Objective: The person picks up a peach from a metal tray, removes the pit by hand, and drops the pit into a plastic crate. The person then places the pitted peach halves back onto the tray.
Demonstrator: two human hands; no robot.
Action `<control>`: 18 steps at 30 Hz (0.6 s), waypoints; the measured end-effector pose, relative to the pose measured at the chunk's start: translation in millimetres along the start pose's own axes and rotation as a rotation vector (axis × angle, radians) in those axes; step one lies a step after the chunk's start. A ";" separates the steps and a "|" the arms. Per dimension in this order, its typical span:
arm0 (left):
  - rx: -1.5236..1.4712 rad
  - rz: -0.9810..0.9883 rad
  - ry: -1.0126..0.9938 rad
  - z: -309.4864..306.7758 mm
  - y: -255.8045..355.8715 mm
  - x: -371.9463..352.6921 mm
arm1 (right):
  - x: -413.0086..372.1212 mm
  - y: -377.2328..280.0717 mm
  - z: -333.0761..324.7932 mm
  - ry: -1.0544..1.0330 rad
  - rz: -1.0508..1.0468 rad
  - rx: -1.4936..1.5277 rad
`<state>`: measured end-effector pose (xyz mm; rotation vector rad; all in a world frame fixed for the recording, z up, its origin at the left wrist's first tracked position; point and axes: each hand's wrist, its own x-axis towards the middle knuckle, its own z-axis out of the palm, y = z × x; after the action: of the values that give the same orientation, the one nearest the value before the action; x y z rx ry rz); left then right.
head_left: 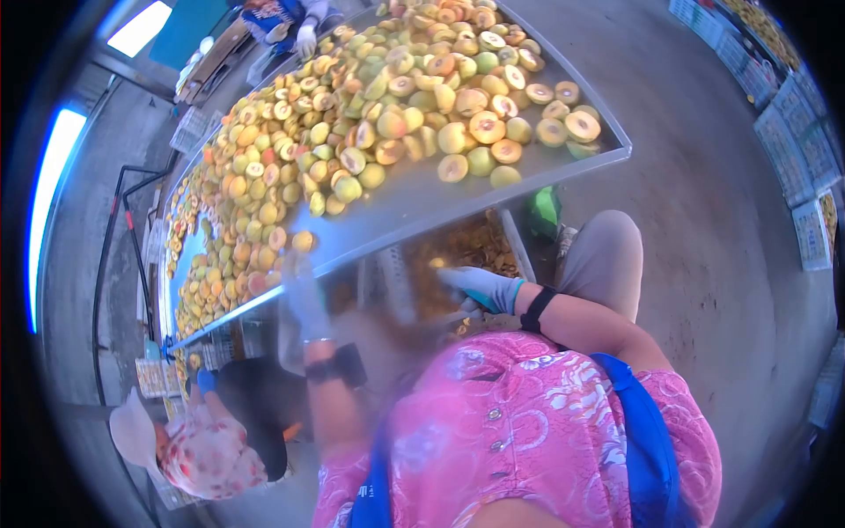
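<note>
Halved yellow-green fruit (387, 123), like peaches or apricots with brown centres, lie heaped on a metal-rimmed table (396, 211). My left hand (304, 295), in a pale glove and smeared by motion, is at the table's near edge, its fingertips by a fruit half (303, 242). My right hand (486, 289), in a white and teal glove, hangs below the edge over a crate (518, 246) of brownish fruit pieces. Its fingers are curled, and a small yellow piece (437, 262) shows at its tip. I cannot tell what lies inside the grip.
A person in a white hat (211, 453) works at lower left, and another person's gloved hand (305, 42) is at the table's far side. A green object (545, 209) lies beside the crate near my knee (607, 255). Stacked white crates (792, 141) stand along the right.
</note>
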<state>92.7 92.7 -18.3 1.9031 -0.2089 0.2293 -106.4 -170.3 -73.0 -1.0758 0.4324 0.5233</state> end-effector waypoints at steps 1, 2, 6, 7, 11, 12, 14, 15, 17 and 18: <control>0.220 0.200 -0.129 20.9 -6.7 8.2 | 1.7 1.0 1.8 0.016 -0.007 0.011; 0.427 0.412 -0.263 45.7 -2.7 12.9 | 4.1 4.1 -1.2 -0.035 -0.117 -0.118; 0.114 0.115 -0.586 171.8 38.6 11.6 | 67.7 52.0 -27.4 -0.095 -0.350 -0.360; 0.093 0.140 -0.637 191.8 30.3 20.3 | 66.8 48.9 -24.2 -0.088 -0.299 -0.303; 0.412 0.268 -0.686 261.2 46.2 9.6 | 70.1 50.5 -43.2 0.243 -0.522 -0.796; 0.482 0.316 -0.645 265.1 49.7 4.3 | 50.3 43.5 -47.0 0.209 -0.451 -0.994; 0.531 0.366 -0.578 263.9 57.2 -7.3 | 96.3 86.8 -57.9 0.167 -0.311 -1.429; 0.531 0.377 -0.589 263.6 57.8 -10.4 | 84.2 83.2 -57.9 0.181 -0.311 -1.419; 0.564 0.529 -0.546 262.1 60.2 -12.6 | 36.1 57.7 -46.3 0.110 -0.215 -1.492; 0.535 0.528 -0.568 259.5 67.9 -17.9 | 27.3 36.9 -42.0 0.038 -0.148 -1.369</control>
<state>72.8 -173.9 -47.2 2.3790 -1.1336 0.0904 -109.9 -189.3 -132.1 -2.4067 -0.0486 0.6649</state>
